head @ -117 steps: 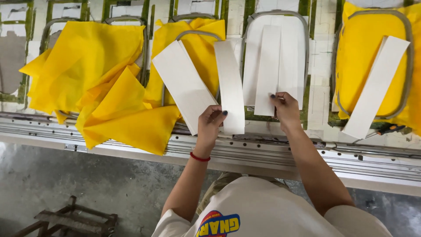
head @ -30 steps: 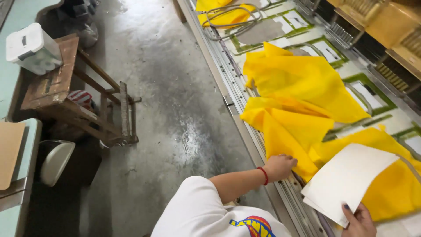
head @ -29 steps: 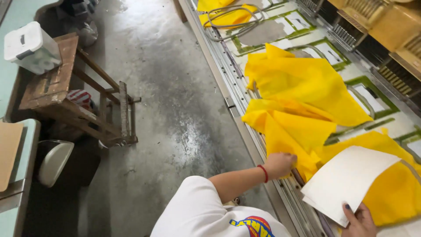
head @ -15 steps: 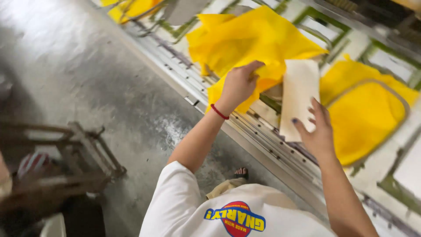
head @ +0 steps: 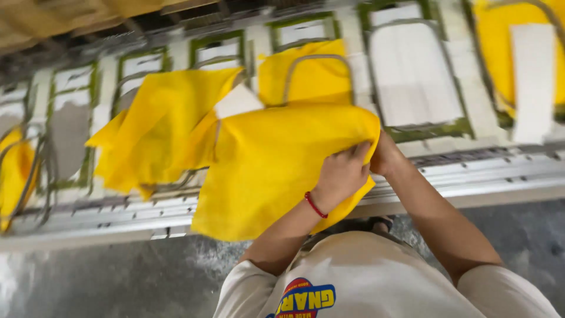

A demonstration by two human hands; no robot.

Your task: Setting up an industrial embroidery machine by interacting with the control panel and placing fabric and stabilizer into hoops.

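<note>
Both arms reach forward and meet at one corner of the yellow cloth (head: 271,165) — left hand (head: 341,174) clenched on its edge, right hand (head: 385,156) mostly hidden behind, grip unclear. The cloth is rumpled, draped over the machine bed's (head: 471,176) front rail.

Yellow cloth (head: 276,171): soft woven fabric, matt, lightly creased, gathered in folds.
White strip (head: 532,79) on the far-right hoop: stiff, matt sheet, probably paper or backing felt; the blur leaves it unsure.
Hoop frame (head: 412,126): dull green rim, seemingly painted metal or plastic.
Front rail of the desk (head: 500,176): bare metal, grooved, faintly shiny.
Floor (head: 118,277): rough grey concrete, patchy sheen.
Wristband (head: 315,205): thin red cord.
Shirt (head: 376,277): pale matt knit, glossy print.
</note>
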